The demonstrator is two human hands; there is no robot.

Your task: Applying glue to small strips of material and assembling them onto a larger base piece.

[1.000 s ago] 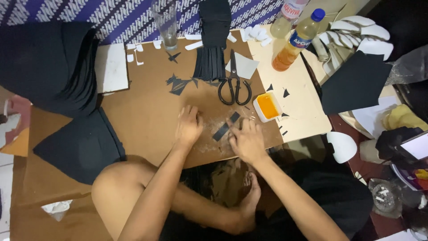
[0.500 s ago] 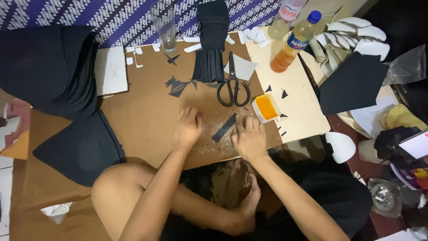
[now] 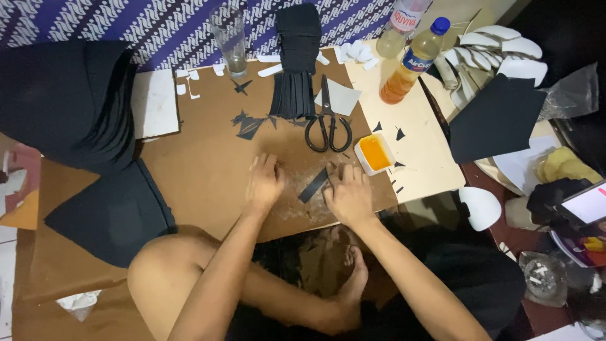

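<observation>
The right hand [image 3: 349, 197] pinches one end of a thin black strip [image 3: 314, 185] lying slantwise on the brown board [image 3: 202, 170], while the left hand [image 3: 265, 182] rests curled and empty just beside it, knuckles down. The strip looks light, flat and floppy, best held by its ends or pressed flat. Beyond it sit a small tub of orange glue [image 3: 374, 153], black scissors [image 3: 327, 125] and a stack of black strips [image 3: 295, 63].

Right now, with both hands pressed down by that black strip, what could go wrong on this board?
The small tub of orange glue sits open close beside the right hand; a nudge might tip it onto the brown board. The black strip could shift under the fingers, as the left hand rests apart from it. The scissors lie just beyond the hands.
</observation>
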